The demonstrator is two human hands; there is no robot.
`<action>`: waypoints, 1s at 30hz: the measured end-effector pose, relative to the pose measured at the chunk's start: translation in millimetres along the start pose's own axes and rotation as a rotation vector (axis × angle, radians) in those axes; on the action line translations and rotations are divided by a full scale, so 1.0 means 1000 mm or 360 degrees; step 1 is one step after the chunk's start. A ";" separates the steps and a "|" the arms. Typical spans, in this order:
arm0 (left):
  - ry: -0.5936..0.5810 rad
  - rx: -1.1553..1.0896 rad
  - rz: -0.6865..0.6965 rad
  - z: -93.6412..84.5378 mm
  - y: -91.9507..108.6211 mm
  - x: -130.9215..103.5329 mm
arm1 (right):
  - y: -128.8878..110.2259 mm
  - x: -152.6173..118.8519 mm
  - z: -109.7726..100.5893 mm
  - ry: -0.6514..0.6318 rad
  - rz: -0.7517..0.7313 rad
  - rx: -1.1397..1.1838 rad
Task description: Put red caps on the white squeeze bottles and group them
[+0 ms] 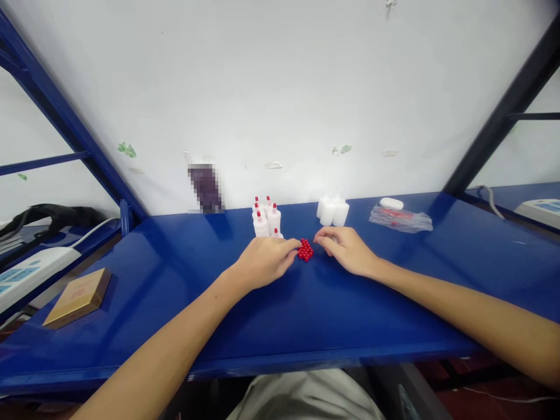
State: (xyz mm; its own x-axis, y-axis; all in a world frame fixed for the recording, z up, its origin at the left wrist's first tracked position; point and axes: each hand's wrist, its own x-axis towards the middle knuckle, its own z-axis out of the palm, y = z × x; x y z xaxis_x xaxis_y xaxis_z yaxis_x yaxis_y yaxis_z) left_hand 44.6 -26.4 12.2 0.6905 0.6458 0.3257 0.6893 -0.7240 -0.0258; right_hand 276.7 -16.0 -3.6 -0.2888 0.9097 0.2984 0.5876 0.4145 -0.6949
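Observation:
A tight cluster of small red caps (305, 250) lies on the blue table between my two hands. My left hand (269, 259) is at the cluster's left edge, with the fingertips against the caps and the thumb a little apart from the index finger. To the right of the caps, across a small gap, is my right hand (345, 248); its fingers are bent, the thumb is apart from them, and I see nothing held. Behind my left hand stand several white bottles with red caps (268, 219), the nearest partly hidden by that hand.
White bottles (333, 210) without visible red tips stand behind my right hand. Farther right are a clear plastic bag (400, 219) with red items and a white oval case (391, 203). A gold box (79, 297) lies left, beside a white power strip (32, 274). Blue frame posts flank the table.

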 end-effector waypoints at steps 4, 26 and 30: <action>-0.0050 0.0073 0.0176 0.008 0.008 0.000 | -0.003 -0.003 -0.003 0.0065 -0.0048 0.0133; 0.0056 -0.0116 0.0194 0.016 0.008 0.002 | -0.010 -0.009 -0.006 -0.0350 -0.0310 0.0190; 0.0280 -0.0362 0.0160 0.013 0.013 0.001 | -0.014 -0.010 -0.008 -0.0427 -0.0478 0.0050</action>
State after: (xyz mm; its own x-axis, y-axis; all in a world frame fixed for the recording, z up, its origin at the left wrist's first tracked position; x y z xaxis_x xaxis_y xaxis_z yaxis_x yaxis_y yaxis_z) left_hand 57.3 -31.9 -0.2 0.6904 0.5307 0.4917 0.5389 -0.8307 0.1398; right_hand 277.9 -30.9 8.6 -0.6336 0.7075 0.3129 0.4247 0.6562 -0.6237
